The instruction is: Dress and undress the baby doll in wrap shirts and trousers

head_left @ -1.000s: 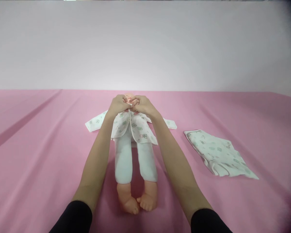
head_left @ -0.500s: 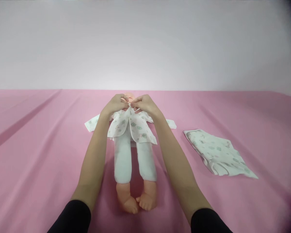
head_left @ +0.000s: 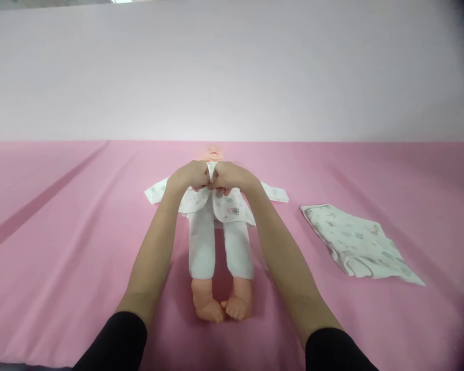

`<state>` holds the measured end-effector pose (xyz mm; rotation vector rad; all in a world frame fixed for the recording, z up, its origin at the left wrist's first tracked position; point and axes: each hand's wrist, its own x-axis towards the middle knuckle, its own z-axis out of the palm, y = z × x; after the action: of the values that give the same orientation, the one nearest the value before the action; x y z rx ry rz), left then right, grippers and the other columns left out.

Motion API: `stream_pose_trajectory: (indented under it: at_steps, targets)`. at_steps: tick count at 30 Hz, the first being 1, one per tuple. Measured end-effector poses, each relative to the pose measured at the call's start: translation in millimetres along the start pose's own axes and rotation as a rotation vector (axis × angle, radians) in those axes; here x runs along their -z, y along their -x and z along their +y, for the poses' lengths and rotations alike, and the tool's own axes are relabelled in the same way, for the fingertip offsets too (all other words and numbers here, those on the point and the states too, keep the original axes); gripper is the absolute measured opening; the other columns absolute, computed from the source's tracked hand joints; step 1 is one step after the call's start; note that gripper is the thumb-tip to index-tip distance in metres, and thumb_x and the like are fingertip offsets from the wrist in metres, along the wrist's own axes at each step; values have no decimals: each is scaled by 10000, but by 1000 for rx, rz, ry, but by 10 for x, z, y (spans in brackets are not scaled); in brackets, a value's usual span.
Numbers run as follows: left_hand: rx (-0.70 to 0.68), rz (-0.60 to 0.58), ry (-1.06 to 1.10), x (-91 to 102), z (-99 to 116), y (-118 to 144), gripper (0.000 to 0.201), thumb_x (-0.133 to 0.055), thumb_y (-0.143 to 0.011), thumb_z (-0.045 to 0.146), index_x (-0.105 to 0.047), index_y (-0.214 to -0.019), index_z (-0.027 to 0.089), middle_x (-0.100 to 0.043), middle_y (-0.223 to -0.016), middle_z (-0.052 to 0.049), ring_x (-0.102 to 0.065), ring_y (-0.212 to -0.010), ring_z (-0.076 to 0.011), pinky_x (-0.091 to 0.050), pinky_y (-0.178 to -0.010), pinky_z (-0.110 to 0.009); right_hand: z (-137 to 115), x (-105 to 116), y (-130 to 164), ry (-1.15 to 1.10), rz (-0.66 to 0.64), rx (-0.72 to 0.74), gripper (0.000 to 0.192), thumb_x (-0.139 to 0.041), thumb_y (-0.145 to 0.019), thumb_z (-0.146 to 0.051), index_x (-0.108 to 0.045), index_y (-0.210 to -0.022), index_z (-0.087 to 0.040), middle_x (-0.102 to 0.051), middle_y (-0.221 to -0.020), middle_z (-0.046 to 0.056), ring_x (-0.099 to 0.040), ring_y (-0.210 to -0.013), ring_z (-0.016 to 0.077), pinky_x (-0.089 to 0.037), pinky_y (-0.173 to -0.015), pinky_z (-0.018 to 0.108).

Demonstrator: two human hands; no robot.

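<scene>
A baby doll lies on its back on the pink sheet, bare feet toward me, in white leggings and a white printed jacket. My left hand and my right hand meet over the doll's chest. Each pinches one front edge of the jacket, and the knuckles touch. The hands hide the chest; only the top of the doll's head shows behind them. Both jacket sleeves spread out sideways.
A second folded garment of the same printed cloth lies on the sheet to the right of the doll. A pale wall rises behind the pink surface. A long crease runs across the sheet at the left.
My hands have slid down from the doll's neck to its chest and closed together, which uncovered the head. The view has shifted slightly.
</scene>
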<state>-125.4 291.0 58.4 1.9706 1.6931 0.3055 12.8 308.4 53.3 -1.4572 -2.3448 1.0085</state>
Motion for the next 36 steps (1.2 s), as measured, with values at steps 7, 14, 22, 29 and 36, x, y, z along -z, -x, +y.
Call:
stream_pose_trajectory:
  at_steps: [7, 14, 22, 29, 36]
  targets:
    - [-108, 385, -144, -456, -314, -24, 125, -540, -746, 195, -648, -683, 185, -676, -758, -64, -609, -717, -210, -424, -642, -300, 283, -84, -103, -203, -53, 50, 235, -721, -655, -98, -556, -493, -139, -594, -504, 29, -577, -454, 127, -512, -478, 238]
    - [-248, 688, 42, -883, -520, 131, 257, -396, -923, 324, -629, -974, 228, -662, -861, -26, -583, -790, -178, -400, -715, -284, 327, -475, -17, -28, 323, 100, 231, -658, -710, -185, -486, -556, -176, -506, -515, -36, -505, -483, 107, -362, -493, 223]
    - [-318, 698, 115, -926, -588, 140, 253, -432, -916, 332, -643, -997, 216, -670, -982, -44, -575, -879, -183, -410, -851, -293, 325, -1026, 57, -7, 797, 56, 147, -510, -848, -212, -653, -856, -178, -647, -887, 55, -569, -824, 190, -401, -740, 285]
    - [-279, 669, 168, -829, -543, 142, 194, -507, -837, 233, -685, -913, 219, -697, -962, -32, -599, -856, -182, -432, -832, -294, 346, -1032, 87, -106, 863, 59, 181, -512, -856, -201, -670, -939, -168, -644, -954, 63, -576, -859, 190, -407, -823, 291]
    - [-334, 613, 381, -731, -377, 214, 172, -510, -818, 192, -661, -900, 176, -699, -992, -35, -613, -879, -147, -452, -861, -263, 402, -1033, 84, -222, 882, 134, 238, -463, -854, -166, -679, -951, -170, -672, -1007, 57, -598, -831, 162, -424, -849, 270]
